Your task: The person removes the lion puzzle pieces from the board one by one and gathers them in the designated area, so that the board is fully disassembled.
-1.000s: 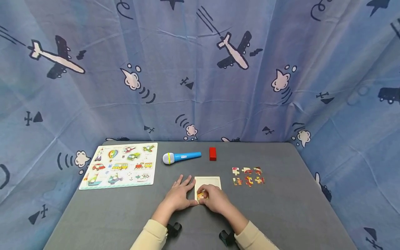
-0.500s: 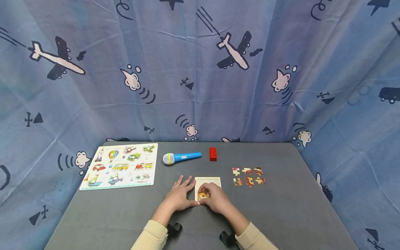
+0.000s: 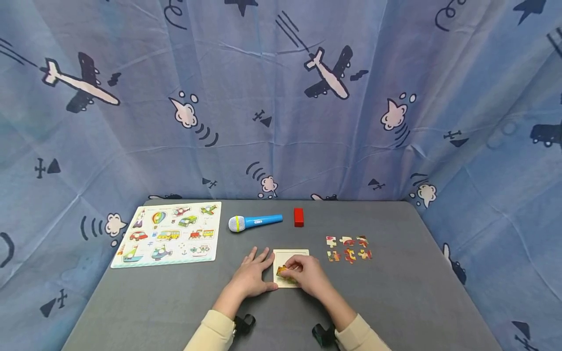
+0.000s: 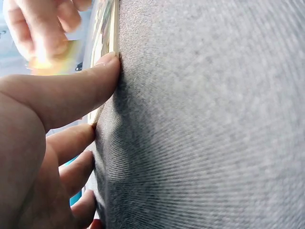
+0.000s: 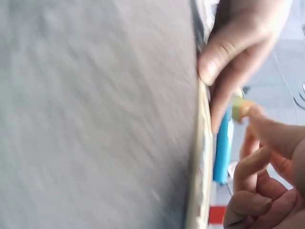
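Observation:
A small pale jigsaw tray (image 3: 291, 252) lies on the grey table in front of the person. At its left edge the left hand (image 3: 249, 277) rests on the table, fingers spread, with thumb and forefinger touching the tray's border in the left wrist view. Over the tray, the right hand (image 3: 309, 276) pinches a yellow-orange jigsaw piece (image 3: 281, 270) between thumb and fingers. Both wrist views show this piece (image 5: 239, 109) raised off the tray and blurred. Part of the tray's inside is hidden under the right hand.
Several loose jigsaw pieces (image 3: 350, 254) lie in two rows right of the tray. Behind it are a blue toy microphone (image 3: 263, 221) and a red block (image 3: 298, 217). A vehicle picture board (image 3: 169, 234) lies at the left. A blue printed curtain (image 3: 272, 122) hangs behind the table.
The right hand has lifted the jigsaw piece from the tray's lower left, tilting it and shifting slightly up and right. The left hand stays in place.

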Available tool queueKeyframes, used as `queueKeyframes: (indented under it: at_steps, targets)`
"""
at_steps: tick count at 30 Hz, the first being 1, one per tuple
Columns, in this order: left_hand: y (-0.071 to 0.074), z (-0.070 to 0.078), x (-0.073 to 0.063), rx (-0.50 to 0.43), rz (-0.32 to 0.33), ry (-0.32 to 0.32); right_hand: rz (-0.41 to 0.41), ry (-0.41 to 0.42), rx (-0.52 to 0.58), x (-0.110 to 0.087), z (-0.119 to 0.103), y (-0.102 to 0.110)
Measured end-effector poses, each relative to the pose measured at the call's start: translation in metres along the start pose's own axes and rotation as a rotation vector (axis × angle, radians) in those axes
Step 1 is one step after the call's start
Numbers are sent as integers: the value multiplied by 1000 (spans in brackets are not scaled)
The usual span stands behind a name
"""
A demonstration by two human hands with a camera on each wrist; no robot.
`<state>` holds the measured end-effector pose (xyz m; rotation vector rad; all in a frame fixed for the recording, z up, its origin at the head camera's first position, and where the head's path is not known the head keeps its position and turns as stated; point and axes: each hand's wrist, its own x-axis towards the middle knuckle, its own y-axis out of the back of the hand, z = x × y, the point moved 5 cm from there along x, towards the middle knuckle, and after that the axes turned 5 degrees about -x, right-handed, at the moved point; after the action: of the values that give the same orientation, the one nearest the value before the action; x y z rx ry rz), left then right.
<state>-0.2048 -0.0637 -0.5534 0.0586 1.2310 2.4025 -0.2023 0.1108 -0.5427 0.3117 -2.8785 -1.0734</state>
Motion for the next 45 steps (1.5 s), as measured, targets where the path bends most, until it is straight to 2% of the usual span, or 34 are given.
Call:
queueKeyframes:
  at_steps: [9, 15, 20, 25, 32, 40, 45]
  targets:
    - [0, -1, 0, -5, -13, 8, 58, -42, 13, -9, 18, 47]
    - [-1, -2, 0, 0, -17, 8, 75, -151, -13, -19, 50, 77]
    - [-1, -3, 1, 0, -16, 11, 91, -166, -53, -26, 73, 94]
    - [-1, -3, 0, 1, -18, 18, 84, -173, -84, -29, 86, 99]
    - [-2, -2, 1, 4, -18, 17, 78, -209, -187, -29, 97, 95]
    - [-1, -2, 1, -1, -19, 20, 83, -250, -225, -26, 94, 98]
    - [-2, -2, 1, 13, -24, 26, 115, -207, -230, -22, 82, 102]
